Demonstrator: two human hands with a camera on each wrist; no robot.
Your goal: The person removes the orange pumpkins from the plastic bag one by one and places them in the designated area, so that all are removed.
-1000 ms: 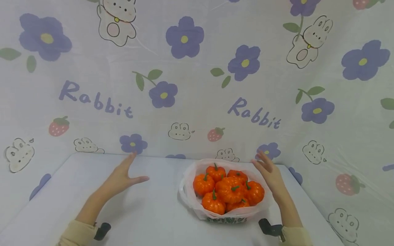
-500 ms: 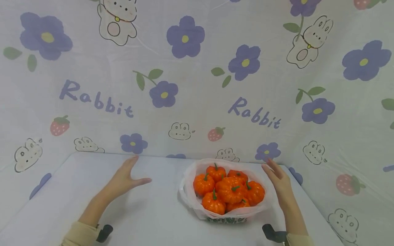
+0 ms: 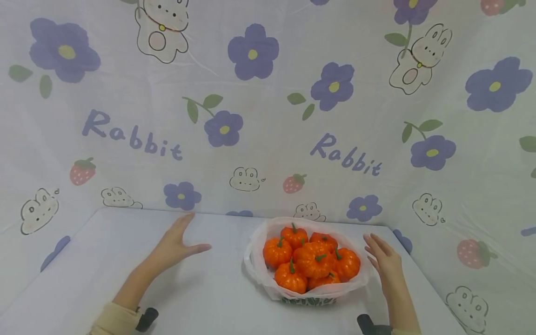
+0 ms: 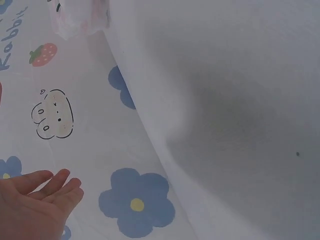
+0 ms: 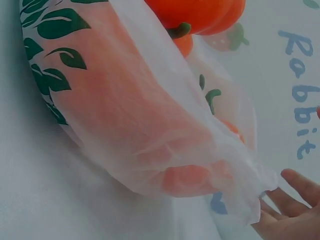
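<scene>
- Nearest me, on the white table, I see both forearms reaching away from the near edge.
- Right of centre sits the bag of small orange pumpkins, its thin white plastic rim folded open.
- Just right of the bag, my right hand hangs spread wide, palm facing it, holding nothing; I cannot tell whether it touches the plastic.
- Left, well apart from the bag, my left hand is flat and spread, thumb out.
- Farthest stands the rabbit-print backdrop.
</scene>
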